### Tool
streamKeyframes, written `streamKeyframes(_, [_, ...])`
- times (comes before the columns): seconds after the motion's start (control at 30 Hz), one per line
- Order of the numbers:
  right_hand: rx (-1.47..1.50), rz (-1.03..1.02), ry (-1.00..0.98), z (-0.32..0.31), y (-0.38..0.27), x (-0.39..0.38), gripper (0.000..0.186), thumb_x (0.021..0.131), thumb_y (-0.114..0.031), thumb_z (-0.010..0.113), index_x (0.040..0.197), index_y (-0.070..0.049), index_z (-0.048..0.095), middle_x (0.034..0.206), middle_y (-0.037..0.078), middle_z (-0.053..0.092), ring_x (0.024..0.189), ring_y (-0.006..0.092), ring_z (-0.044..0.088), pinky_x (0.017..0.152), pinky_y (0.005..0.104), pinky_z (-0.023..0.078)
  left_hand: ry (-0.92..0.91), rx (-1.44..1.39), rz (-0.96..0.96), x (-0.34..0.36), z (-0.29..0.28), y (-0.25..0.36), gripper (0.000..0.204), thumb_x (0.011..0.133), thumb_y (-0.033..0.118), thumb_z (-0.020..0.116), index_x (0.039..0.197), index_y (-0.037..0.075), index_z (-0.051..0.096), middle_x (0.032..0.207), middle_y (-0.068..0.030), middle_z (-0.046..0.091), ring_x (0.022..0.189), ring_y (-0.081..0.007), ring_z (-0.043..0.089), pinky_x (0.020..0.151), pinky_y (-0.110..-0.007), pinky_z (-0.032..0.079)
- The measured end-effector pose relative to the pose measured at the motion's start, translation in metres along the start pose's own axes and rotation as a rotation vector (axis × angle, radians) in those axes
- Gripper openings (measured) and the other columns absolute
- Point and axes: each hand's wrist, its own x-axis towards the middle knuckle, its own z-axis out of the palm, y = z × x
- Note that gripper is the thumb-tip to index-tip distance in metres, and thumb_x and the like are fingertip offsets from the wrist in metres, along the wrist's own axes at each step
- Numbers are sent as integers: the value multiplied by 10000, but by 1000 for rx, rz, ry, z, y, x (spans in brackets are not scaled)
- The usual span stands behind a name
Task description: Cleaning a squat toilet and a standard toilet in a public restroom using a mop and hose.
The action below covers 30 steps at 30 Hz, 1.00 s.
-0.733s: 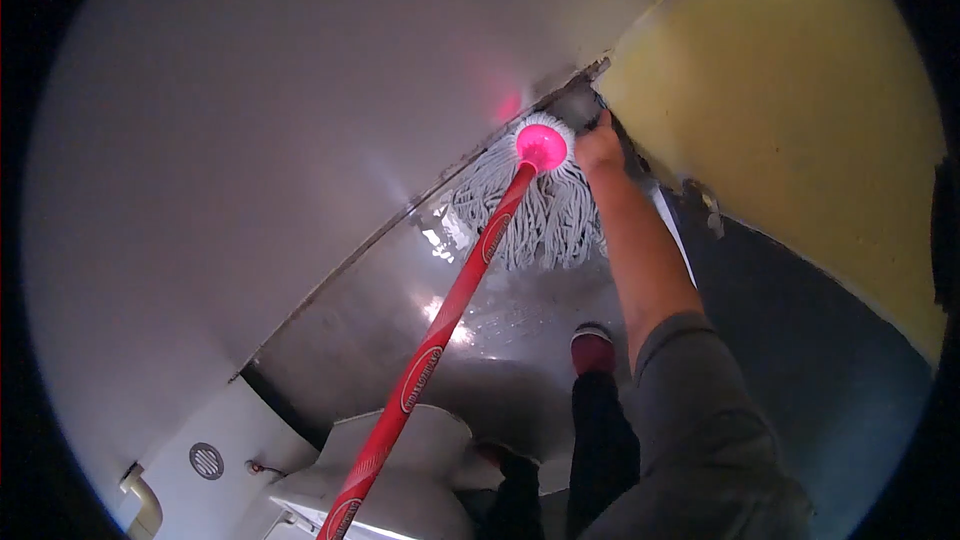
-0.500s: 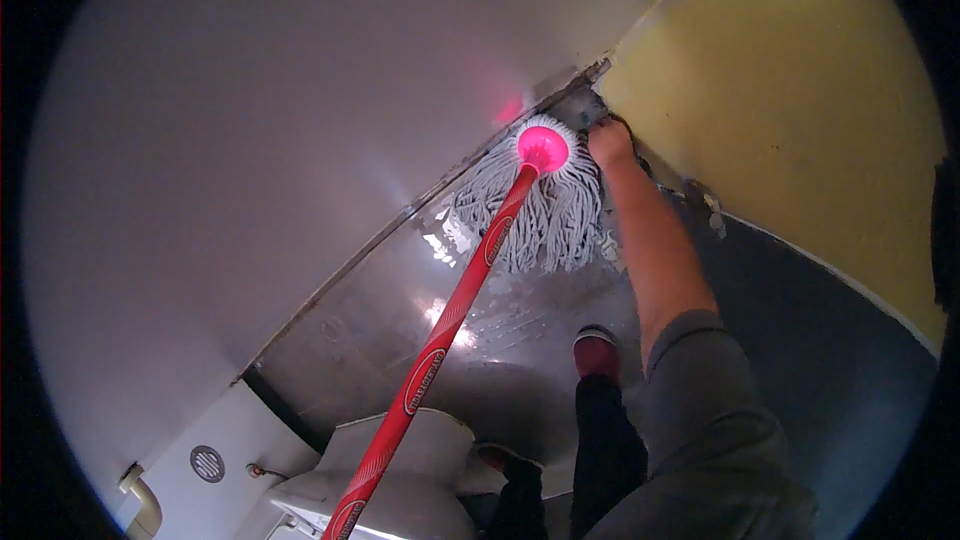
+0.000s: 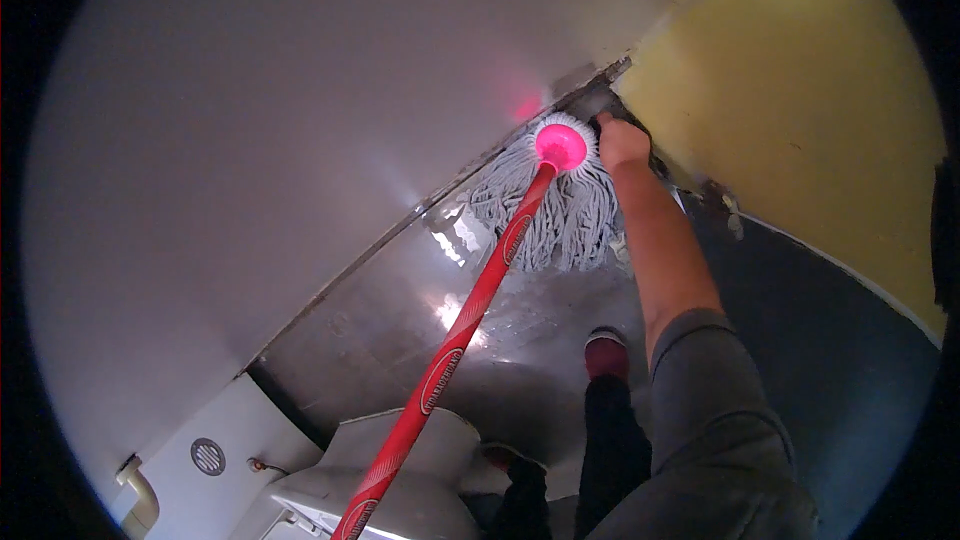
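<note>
A string mop (image 3: 561, 147) with a pink socket and grey-white strands is spread below the corner where the grey wall meets the yellow one. Its red handle (image 3: 440, 380) slants down to the lower edge, where its end is out of sight. Just right of the mop's socket, my right hand (image 3: 623, 143) is closed, its thumb toward the corner. A bit of something dark shows at the fingers, too small to name. My left hand is out of view.
Below lies a wet, shiny grey floor (image 3: 370, 340). A white toilet (image 3: 400, 465) stands at the lower left, beside a round drain grille (image 3: 208, 456) and a bent pipe (image 3: 140, 500). Peeling debris (image 3: 728, 208) lies along the yellow wall (image 3: 800, 120). My red shoe (image 3: 606, 355) is below the mop.
The whole view has shifted slightly, so the corner, mop and shoe sit farther right. My right hand has turned a little, and its thumb now shows. The mop stays beside it.
</note>
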Motion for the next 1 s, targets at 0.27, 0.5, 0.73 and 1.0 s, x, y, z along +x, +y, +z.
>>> streamKeyframes(0.27, [217,426,114,4,6,-40,269,827,-194,361,942,-30,541,922,211,594,842,343,589,735,453,453,-71,-81,-82,5,4,11,371,855,248,449,1115,-16,464,1039,-120,515,910,-232,510,786,-389,439])
streamKeyframes(0.5, [679,97,151,35,16,-190,229,734,-154,591,903,-6,544,763,123,579,717,229,553,671,329,439,106,-148,-275,-74,-149,-11,384,866,257,437,1128,-23,462,1075,-133,513,937,-233,506,796,-385,438])
streamKeyframes(0.73, [886,63,-175,-71,-41,-362,69,783,-122,544,815,-63,525,666,-48,453,503,41,362,438,207,289,299,-291,-486,-195,-267,-7,153,810,239,527,788,90,498,667,-4,458,635,-156,486,628,-296,432])
streamKeyframes(1.0, [1055,-385,-571,-279,-184,-470,61,819,-94,504,867,-79,471,634,-58,394,481,1,295,401,171,205,512,-469,-864,-341,-244,71,108,817,202,496,789,98,493,644,-27,481,654,-198,532,699,-343,463])
